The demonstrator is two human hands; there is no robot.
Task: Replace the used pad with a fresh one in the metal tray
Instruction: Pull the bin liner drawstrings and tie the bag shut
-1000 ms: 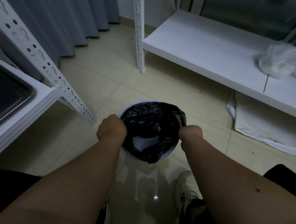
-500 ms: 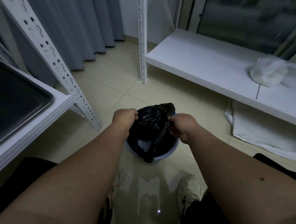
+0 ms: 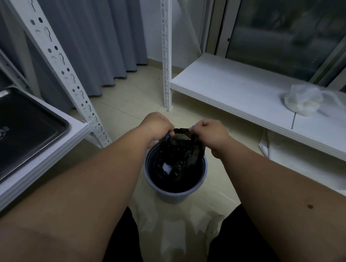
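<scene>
I'm looking down at both hands over the round grey plastic bin (image 3: 174,193) on the tiled floor: the left hand (image 3: 155,126) and the right hand (image 3: 210,135) each pinch the gathered rim of the crinkled black plastic liner bag (image 3: 180,151), fingers curled tight on it, fists close together above the bin's mouth. The bag hangs slack down into the bin, and a small white patch (image 3: 167,167) shows through its opening; I cannot tell whether that is the used pad. The dull rectangular metal tray (image 3: 28,127) sits on the white shelf (image 3: 46,162) at the left, well apart from the bin, cut off by the frame edge; its dark floor carries a faint purplish round reflection, and I see no pad in the part that shows. On the low white shelf board (image 3: 240,94) at the right lies a crumpled translucent white plastic bag (image 3: 303,100), contents unclear. The fingertips are hidden behind the fists. No readable writing or label anywhere I can make out.
</scene>
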